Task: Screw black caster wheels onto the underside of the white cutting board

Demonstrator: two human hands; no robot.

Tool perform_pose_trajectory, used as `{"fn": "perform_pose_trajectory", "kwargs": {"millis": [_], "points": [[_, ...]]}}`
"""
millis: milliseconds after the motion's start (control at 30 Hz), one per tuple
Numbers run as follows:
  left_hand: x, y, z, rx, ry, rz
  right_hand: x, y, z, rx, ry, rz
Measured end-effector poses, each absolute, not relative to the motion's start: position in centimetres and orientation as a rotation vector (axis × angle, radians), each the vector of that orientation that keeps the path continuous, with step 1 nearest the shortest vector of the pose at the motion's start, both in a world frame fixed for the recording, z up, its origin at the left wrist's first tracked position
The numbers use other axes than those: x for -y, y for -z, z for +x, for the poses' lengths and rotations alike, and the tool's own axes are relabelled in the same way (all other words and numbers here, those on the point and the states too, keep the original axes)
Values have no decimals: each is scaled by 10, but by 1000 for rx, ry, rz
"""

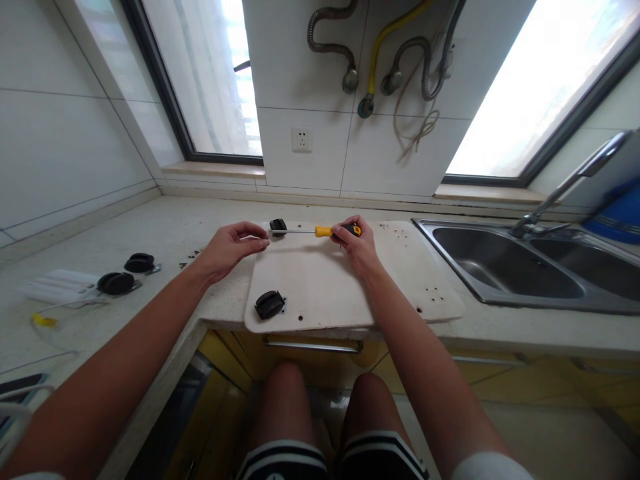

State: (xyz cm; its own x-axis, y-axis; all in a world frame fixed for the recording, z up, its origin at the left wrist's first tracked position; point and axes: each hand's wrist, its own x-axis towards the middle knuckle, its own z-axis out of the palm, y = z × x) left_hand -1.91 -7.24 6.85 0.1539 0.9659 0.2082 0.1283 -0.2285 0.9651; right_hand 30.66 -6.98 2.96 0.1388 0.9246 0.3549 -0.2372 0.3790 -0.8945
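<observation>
My right hand (355, 241) is closed around the yellow and black handle of a screwdriver (324, 231), held level above a white board (320, 287). Its thin metal shaft points left toward my left hand (235, 250). The left thumb and fingers are drawn together beside the screwdriver's tip; anything small between them is too fine to make out. Just behind the tip, a black caster wheel (278, 227) stands at the board's far left corner. Another caster wheel (270, 305) sits at the near left corner on a metal plate. Small holes mark the board's right side.
Two loose caster wheels (139, 263) (116, 283) lie on the counter at left, near a clear plastic package (60, 287) and small hardware pieces (190, 257). A steel sink (480, 300) with a faucet (565, 180) adjoins the board's right side. Drawer handles (313, 345) run below the counter edge.
</observation>
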Motion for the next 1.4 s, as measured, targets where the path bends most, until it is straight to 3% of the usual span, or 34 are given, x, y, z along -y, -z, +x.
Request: {"fn": "perform_pose_trajectory", "kwargs": {"millis": [733, 1400], "points": [[82, -78, -10, -956, -1292, 1428, 74, -30, 307, 1143, -1019, -736], [81, -78, -6, -908, -1388, 1813, 71, -30, 306, 1080, -1033, -760]]}}
